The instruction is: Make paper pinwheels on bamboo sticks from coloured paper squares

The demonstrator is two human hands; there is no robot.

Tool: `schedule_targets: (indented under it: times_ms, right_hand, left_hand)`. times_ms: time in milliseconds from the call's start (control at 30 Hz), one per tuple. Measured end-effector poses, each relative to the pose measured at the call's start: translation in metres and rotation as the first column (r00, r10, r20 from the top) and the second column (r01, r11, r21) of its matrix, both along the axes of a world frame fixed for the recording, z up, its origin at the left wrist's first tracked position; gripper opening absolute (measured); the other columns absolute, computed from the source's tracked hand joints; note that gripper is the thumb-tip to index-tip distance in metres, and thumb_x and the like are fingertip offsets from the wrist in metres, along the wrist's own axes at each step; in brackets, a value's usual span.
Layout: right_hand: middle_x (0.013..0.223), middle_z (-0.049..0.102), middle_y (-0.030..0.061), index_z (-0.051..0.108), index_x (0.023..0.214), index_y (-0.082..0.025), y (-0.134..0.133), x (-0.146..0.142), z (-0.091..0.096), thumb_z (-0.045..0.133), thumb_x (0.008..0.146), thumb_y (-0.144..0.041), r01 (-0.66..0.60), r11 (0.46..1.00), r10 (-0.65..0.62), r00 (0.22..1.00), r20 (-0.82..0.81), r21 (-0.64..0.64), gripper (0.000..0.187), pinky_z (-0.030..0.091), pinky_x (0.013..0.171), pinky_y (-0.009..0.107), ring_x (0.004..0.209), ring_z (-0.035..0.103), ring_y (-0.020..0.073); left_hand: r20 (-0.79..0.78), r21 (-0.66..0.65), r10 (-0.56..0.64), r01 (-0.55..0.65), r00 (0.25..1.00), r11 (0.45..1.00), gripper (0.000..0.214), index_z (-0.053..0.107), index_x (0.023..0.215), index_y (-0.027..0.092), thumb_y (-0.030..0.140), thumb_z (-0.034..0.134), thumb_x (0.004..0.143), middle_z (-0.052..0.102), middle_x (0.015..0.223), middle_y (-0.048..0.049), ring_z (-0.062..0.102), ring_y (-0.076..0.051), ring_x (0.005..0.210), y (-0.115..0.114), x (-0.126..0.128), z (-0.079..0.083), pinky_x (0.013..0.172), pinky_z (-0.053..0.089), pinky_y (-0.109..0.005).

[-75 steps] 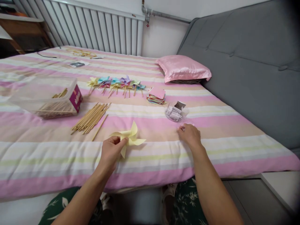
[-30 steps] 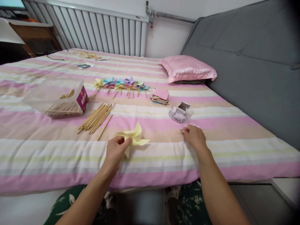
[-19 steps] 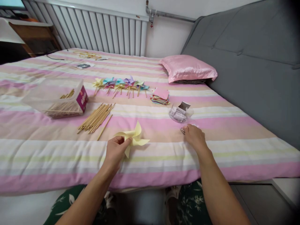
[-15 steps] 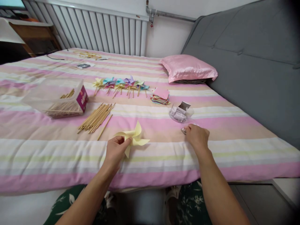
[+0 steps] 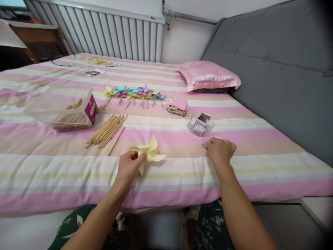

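Observation:
My left hand point(image 5: 128, 169) pinches a pale yellow paper pinwheel point(image 5: 153, 152) at its middle, thumb on top, just above the bed's front part. No stick shows on this pinwheel. On the right, my right hand point(image 5: 221, 151) reaches down with its fingertips drawn together at a few small shiny pieces point(image 5: 204, 145) on the cover; what the fingers hold is hidden. Just beyond it is a clear plastic tub point(image 5: 197, 127) with small silvery packets inside. To the left of the pinwheel, a bundle of thin wooden sticks point(image 5: 107, 131) lies beside a single stick point(image 5: 116, 141).
Finished pinwheels point(image 5: 134, 93) on sticks lie in a row farther back. A stack of coloured paper squares point(image 5: 177, 106) sits right of them. At left stands a clear box point(image 5: 91, 110) holding more sticks. A pink pillow point(image 5: 210, 75) rests by the grey headboard point(image 5: 273, 66).
My right hand has shifted very slightly, its fingers still at the small shiny pieces. My left hand and the pinwheel have kept their place.

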State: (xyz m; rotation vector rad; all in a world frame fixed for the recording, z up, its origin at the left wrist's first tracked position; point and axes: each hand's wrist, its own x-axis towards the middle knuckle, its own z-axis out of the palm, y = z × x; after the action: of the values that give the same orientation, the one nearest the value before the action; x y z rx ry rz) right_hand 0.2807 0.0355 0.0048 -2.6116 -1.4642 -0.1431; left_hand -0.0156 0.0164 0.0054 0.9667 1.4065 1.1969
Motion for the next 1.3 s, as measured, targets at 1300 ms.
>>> schedule_targets:
  times_ms: [1300]
  right_hand:
    - [0.09, 0.068, 0.0113, 0.063, 0.093, -0.02, 0.0021, 0.0004, -0.0014, 0.05, 0.081, -0.031, -0.013, 0.991, -0.008, 0.988, -0.157, -0.133, 0.022, 0.041, 0.065, 0.03, 0.087, 0.062, 0.0254]
  left_hand:
    - [0.003, 0.011, 0.01, -0.01, 1.0, 1.0, 0.021, 0.052, 0.049, 0.015, 0.026, 0.068, 0.057, 0.045, 0.046, 0.0053, 0.039, -0.007, 0.044, -0.0003, 0.0005, 0.0016, 0.043, 0.028, -0.019]
